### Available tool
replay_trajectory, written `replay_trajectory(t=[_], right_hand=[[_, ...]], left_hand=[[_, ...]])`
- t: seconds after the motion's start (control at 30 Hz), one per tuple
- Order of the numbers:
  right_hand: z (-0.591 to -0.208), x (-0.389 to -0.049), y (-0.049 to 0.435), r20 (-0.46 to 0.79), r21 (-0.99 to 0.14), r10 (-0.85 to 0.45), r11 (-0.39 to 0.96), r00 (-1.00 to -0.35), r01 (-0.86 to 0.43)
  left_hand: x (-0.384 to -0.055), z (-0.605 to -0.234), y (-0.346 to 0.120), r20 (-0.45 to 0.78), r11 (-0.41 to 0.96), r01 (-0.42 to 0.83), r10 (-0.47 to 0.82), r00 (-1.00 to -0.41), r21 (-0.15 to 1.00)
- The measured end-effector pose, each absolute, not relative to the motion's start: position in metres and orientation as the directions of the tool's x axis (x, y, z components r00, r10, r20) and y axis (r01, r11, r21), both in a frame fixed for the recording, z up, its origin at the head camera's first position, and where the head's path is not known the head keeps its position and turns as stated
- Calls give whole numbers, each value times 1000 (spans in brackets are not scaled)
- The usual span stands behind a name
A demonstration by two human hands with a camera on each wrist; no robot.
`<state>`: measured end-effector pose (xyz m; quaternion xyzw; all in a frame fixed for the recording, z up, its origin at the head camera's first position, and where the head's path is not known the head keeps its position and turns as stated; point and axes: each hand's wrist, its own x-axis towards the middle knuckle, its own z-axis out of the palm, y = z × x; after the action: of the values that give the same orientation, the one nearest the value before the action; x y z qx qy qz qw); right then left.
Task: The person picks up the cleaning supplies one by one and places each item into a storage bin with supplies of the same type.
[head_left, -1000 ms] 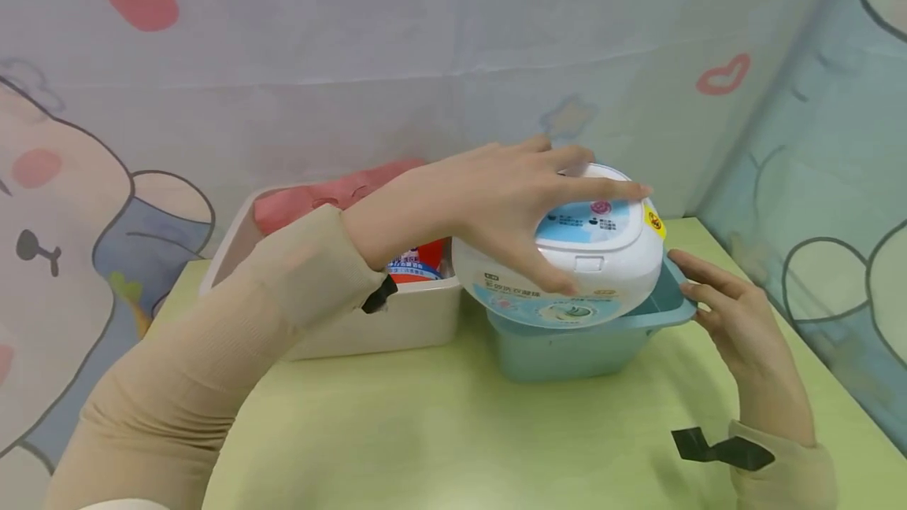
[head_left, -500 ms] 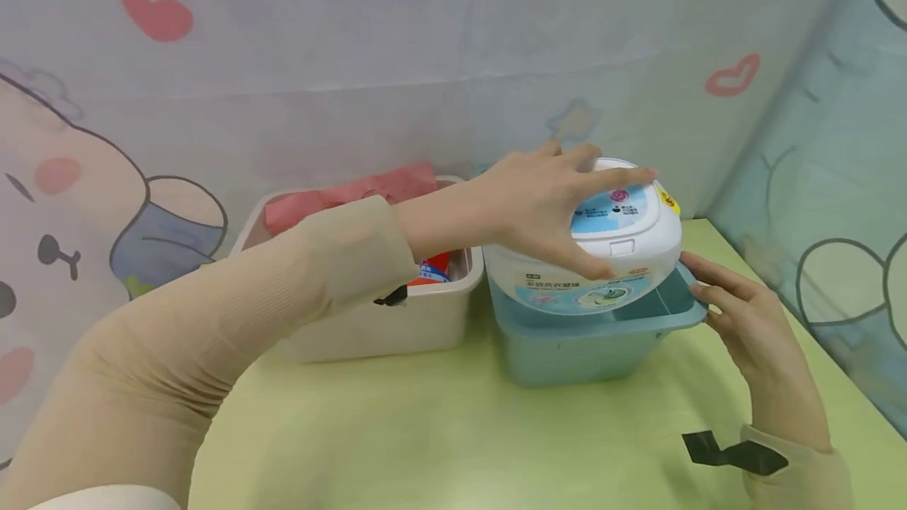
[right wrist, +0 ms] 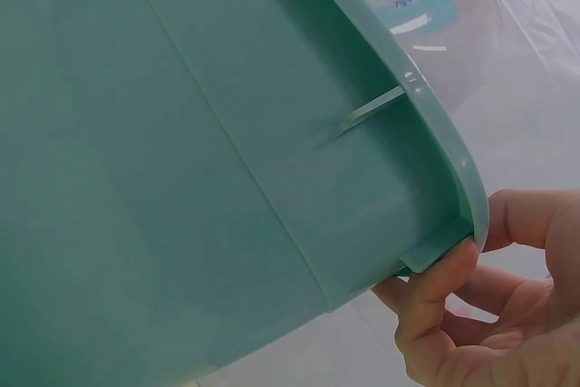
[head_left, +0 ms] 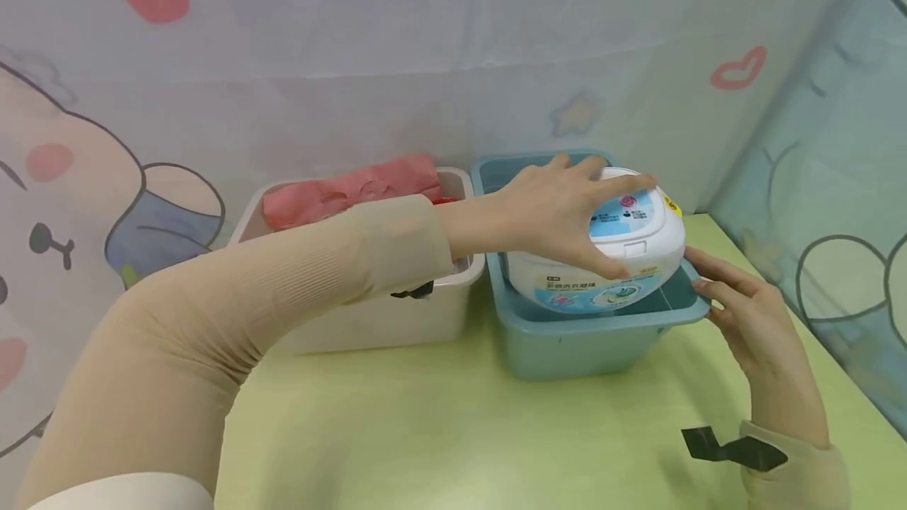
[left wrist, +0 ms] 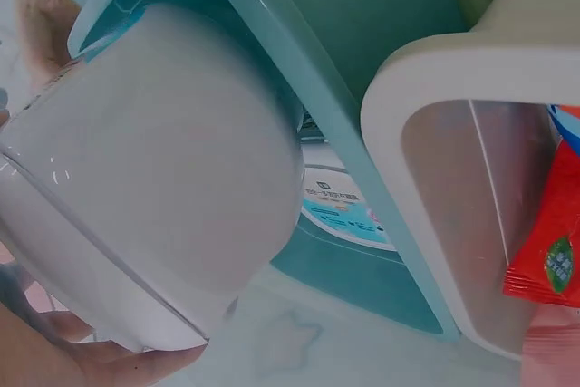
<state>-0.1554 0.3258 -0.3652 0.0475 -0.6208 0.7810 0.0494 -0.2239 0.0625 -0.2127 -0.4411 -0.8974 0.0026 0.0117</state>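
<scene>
My left hand [head_left: 556, 215] grips a white laundry-pod box [head_left: 655, 246] from above, its fingers spread over the lid and front. The box is tilted and partly down inside the teal bin [head_left: 581, 349]. Its blank side faces the left wrist view, with the left fingertips [left wrist: 136, 364] along the lid edge. Below it, inside the bin, a second white box with a blue label [left wrist: 340, 206] shows in part. My right hand [head_left: 754, 321] pinches the bin's right rim; the right wrist view shows thumb and fingers around the rim corner [right wrist: 480, 224].
Close on the left stands a cream bin [head_left: 397, 325] holding a pink package [head_left: 354, 191] and a red packet [left wrist: 553, 242]. Both bins are on a light green table [head_left: 439, 423]. A printed cloth wall [head_left: 368, 46] rises behind them.
My left hand has moved the laundry-pod box rightward and lower into the teal bin, uncovering the bin's back rim. The right hand keeps its hold on the rim.
</scene>
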Motion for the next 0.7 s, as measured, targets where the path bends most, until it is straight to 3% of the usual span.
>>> replay_trajectory(t=[0.7], right_hand=[[-360, -147, 323, 129, -964, 26, -231, -991, -132]], left_hand=[[-236, -236, 77, -92, 627, 778, 774, -627, -22]])
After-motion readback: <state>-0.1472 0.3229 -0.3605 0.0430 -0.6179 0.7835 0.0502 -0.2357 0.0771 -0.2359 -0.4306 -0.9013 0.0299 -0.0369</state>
